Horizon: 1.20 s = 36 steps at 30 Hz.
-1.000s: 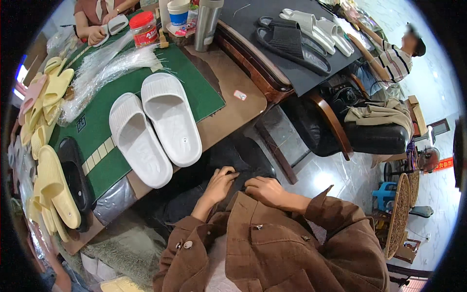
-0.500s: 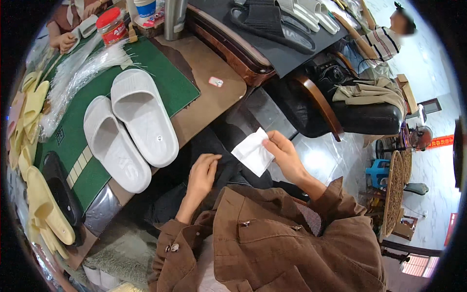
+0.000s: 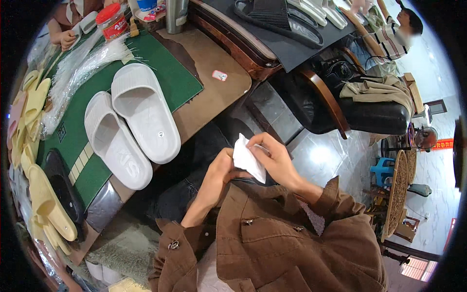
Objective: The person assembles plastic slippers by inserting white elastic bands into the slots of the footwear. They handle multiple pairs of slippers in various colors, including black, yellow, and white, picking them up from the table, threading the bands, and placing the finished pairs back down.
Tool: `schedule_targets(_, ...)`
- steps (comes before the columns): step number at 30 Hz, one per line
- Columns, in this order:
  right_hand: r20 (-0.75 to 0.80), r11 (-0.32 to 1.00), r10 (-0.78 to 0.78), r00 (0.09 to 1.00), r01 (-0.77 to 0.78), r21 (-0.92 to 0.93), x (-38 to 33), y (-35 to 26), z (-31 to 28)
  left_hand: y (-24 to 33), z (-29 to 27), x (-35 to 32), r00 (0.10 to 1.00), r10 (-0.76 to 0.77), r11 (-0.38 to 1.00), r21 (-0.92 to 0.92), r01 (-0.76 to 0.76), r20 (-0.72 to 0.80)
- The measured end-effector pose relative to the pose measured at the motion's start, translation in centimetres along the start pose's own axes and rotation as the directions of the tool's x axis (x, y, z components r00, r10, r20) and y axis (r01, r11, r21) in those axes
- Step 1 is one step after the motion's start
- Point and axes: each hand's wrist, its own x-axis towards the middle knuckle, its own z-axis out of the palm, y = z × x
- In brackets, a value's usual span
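Your right hand (image 3: pixel 278 163) has its grip clamped on a folded white tissue (image 3: pixel 247 159), thumb and fingers pinching its upper part. You hold it over your lap, near the bench (image 3: pixel 214 87). Your left hand (image 3: pixel 216 173) meets the tissue's left side; whether that grip closes on it, you cannot tell. White slide sandals (image 3: pixel 151 124) lie side by side on the green mat (image 3: pixel 176 80).

White paper (image 3: pixel 249 159) and white slippers (image 3: pixel 154 129), brown jacket (image 3: pixel 292 238)
From afar I see a green mat (image 3: pixel 172 73) with a row of cream rectangles (image 3: pixel 80 162), pale yellow slippers (image 3: pixel 40 187), a black slipper (image 3: pixel 62 182), a jar (image 3: pixel 115 32) with red lid (image 3: pixel 108 13), a blue stool (image 3: pixel 382 170) and a pale shirt (image 3: pixel 390 41) with dark stripes.
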Motion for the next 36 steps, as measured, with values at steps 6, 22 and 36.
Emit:
schedule_targets(6, 0.084, 0.999, 0.051, 0.995, -0.050, -0.012, -0.5, -1.5, 0.6, -0.7, 0.2, -0.2, 0.984, 0.175, 0.935, 0.317, -0.159, -0.021)
schedule_targets(22, 0.225, 0.892, -0.302, 0.926, 0.358, -0.275, -0.3, -2.6, 0.3, -0.8, -1.3, -0.5, 0.969, 0.221, 0.902, 0.402, -0.160, -0.109)
schedule_targets(36, 0.175, 0.406, 0.419, 0.891, -0.356, 0.841, 0.4, 1.5, -1.1, -0.7, -3.7, -1.6, 0.967, 0.234, 0.851, 0.502, -0.153, -0.101)
